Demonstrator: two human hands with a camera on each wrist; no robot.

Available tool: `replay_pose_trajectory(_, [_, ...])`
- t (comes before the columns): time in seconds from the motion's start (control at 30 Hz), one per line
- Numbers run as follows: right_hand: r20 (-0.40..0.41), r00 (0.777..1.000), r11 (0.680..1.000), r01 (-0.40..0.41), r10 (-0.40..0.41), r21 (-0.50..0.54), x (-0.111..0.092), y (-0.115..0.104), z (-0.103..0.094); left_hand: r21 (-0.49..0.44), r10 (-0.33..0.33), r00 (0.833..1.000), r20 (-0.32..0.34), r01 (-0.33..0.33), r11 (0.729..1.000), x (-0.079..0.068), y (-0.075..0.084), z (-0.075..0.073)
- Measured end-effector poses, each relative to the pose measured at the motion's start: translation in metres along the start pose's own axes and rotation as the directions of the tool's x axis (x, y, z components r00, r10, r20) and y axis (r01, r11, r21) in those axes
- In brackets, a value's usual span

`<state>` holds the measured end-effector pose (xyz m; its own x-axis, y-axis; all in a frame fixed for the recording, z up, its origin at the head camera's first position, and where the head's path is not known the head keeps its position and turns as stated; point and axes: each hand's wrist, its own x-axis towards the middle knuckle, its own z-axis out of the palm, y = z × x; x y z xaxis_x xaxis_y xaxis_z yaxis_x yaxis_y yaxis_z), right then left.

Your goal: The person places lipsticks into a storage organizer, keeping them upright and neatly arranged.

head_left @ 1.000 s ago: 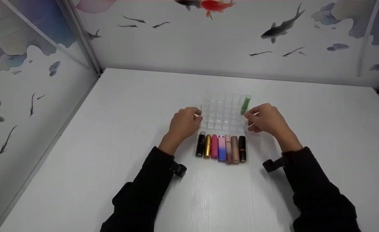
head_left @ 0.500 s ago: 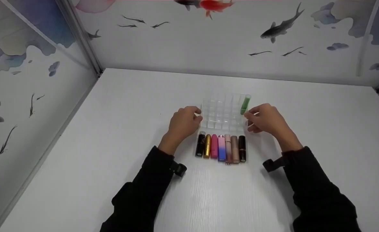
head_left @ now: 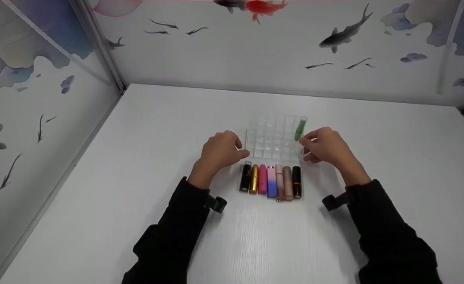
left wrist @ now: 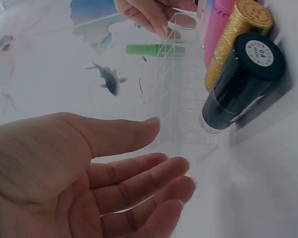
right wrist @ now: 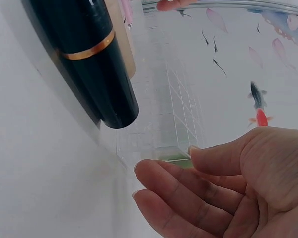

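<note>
A clear plastic compartment organizer (head_left: 271,136) stands on the white table, with a green tube (head_left: 300,128) upright in its far right compartment. Along its front lies a row of lipsticks and lip gloss tubes, from a black tube (head_left: 246,178) and a gold glittery tube (head_left: 254,179) to a black lipstick with a gold band (right wrist: 89,49). My left hand (head_left: 221,149) is at the organizer's left side, thumb and fingers apart, holding nothing. My right hand (head_left: 326,145) has its fingertips right at the organizer's right wall, fingers loosely bent.
The white table (head_left: 137,157) reaches back to a wall printed with fish (head_left: 344,35). A left side panel (head_left: 58,110) meets it at a metal corner post (head_left: 98,47). Black wrist straps (head_left: 216,204) sit over both dark sleeves.
My left hand has shifted slightly left and its thumb and fingers have spread, away from the organizer's side. My right hand, the organizer and the tubes stay where they were.
</note>
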<state>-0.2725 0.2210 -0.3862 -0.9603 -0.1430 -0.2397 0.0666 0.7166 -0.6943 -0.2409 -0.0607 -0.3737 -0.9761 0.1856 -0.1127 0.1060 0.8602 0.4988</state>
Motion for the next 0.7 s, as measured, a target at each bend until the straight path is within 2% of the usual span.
replay_pose_trajectory(0.13, [0.000,1.000,1.000,-0.001,0.001,-0.003,0.0000,0.0002,0.0000,0.004,-0.007,0.997,0.080,0.007,1.000,-0.0022,-0.0010,-0.0028])
replay_pose_trajectory(0.3, [0.005,1.000,1.000,-0.012,0.012,-0.006,0.0010,0.0006,0.0003,0.026,-0.051,0.987,0.153,0.047,0.999,-0.0019,-0.0008,-0.0025])
replay_pose_trajectory(0.7, [0.008,1.000,1.000,-0.023,0.023,-0.017,0.0018,0.0001,0.0005,0.065,-0.091,0.976,0.200,0.080,0.995,-0.0011,0.0014,0.0038])
